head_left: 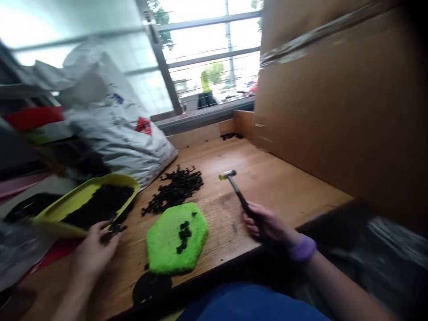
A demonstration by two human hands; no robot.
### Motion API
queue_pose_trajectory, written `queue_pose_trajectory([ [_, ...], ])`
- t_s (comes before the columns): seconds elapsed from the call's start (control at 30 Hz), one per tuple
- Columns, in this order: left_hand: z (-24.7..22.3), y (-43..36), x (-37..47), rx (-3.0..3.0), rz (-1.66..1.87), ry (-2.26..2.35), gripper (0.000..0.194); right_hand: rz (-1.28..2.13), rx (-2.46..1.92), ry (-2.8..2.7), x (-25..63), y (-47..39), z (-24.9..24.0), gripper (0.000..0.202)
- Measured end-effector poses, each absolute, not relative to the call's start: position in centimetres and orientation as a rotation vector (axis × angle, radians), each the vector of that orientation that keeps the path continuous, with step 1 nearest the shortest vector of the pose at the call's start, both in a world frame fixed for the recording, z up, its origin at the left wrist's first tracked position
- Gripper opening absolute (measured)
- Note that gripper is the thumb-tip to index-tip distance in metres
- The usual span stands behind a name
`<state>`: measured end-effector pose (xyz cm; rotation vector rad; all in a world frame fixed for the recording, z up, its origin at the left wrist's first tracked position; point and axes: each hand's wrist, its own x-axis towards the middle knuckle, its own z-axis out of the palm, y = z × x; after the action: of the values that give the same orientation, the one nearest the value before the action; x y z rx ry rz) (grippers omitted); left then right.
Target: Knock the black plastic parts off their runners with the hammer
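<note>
My right hand (262,223) is wrapped round the dark handle of a small hammer (238,191), its head raised over the table. At the left, my left hand (98,247) pinches a few small black pieces (115,228) beside a yellow tray (75,198) of black material. A green hexagonal pad (163,243) lies between my hands with several black pieces (183,234) on it. Behind the pad is a loose heap of black parts (177,189).
Large white sacks (120,120) stand behind the yellow tray. A big cardboard box (334,102) borders the wooden table (281,183) on the right. More black bits (231,136) lie at the back edge. A dark round object (152,287) sits at the front edge.
</note>
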<state>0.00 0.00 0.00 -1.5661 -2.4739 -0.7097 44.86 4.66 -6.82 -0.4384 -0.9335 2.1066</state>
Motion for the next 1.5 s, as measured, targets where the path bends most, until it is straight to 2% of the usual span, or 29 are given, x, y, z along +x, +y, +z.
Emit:
queue_pose_trajectory([
  [0.07, -2.1, -1.7, -1.8, -1.669, -0.695, -2.540, 0.040, 2.119, -0.437, -0.961, 44.8, 4.5, -6.8, 0.016],
  [0.23, -5.9, -2.7, -2.6, -1.771, -0.643, -2.489, 0.029, 2.088, -0.559, -0.980, 44.5, 3.6, -6.1, 0.019],
  [0.33, -5.4, -3.3, -1.4, -1.605, -0.554, -2.359, 0.032, 2.082, -0.608, -0.976, 44.3, 3.4, -5.8, 0.021],
  [0.43, -3.8, -4.0, 2.1, -1.571, -0.787, -2.189, 0.033, 2.085, -0.630, -0.972, 44.2, 3.5, -5.7, 0.023],
  [0.53, -2.4, -4.4, 7.4, -2.073, -1.069, -2.066, 0.025, 2.104, -0.626, -0.955, 44.2, 3.5, -5.8, 0.022],
  [0.63, -1.9, -4.2, 11.8, -2.553, -1.097, -1.965, 0.018, 2.097, -0.617, -0.937, 44.2, 3.4, -5.7, 0.020],
  [0.73, -2.4, -3.5, 13.2, -2.629, -1.122, -1.939, 0.014, 2.079, -0.621, -0.924, 44.1, 3.3, -5.7, 0.018],
  [0.9, -3.3, -2.4, 11.6, -2.325, -1.265, -2.028, 0.014, 2.040, -0.665, -0.929, 44.0, 3.2, -5.6, 0.018],
  [1.03, -3.2, -2.2, 10.7, -2.295, -1.232, -2.097, 0.013, 2.016, -0.717, -0.938, 44.1, 3.0, -5.8, 0.023],
  [1.13, -3.1, -2.2, 8.4, -2.189, -1.209, -2.138, 0.028, 2.010, -0.759, -0.908, 44.1, 3.0, -6.1, 0.023],
  [1.27, -2.6, -1.9, 1.5, -1.850, -0.837, -2.199, 0.034, 1.980, -0.814, -0.919, 43.9, 3.1, -6.1, 0.023],
  [1.33, -2.4, -1.8, -1.8, -1.906, -0.561, -2.338, 0.030, 1.983, -0.816, -0.929, 43.9, 3.1, -6.1, 0.023],
  [1.4, -2.1, -1.9, -3.5, -2.019, -0.441, -2.472, 0.024, 1.984, -0.810, -0.924, 43.9, 3.2, -6.1, 0.024],
  [1.47, -1.9, -2.4, -3.3, -2.104, -0.580, -2.611, 0.017, 1.985, -0.806, -0.931, 43.8, 3.4, -6.0, 0.023],
  [1.5, -1.9, -2.7, -2.5, -2.112, -0.773, -2.696, 0.016, 1.993, -0.803, -0.944, 43.8, 3.4, -6.0, 0.023],
])
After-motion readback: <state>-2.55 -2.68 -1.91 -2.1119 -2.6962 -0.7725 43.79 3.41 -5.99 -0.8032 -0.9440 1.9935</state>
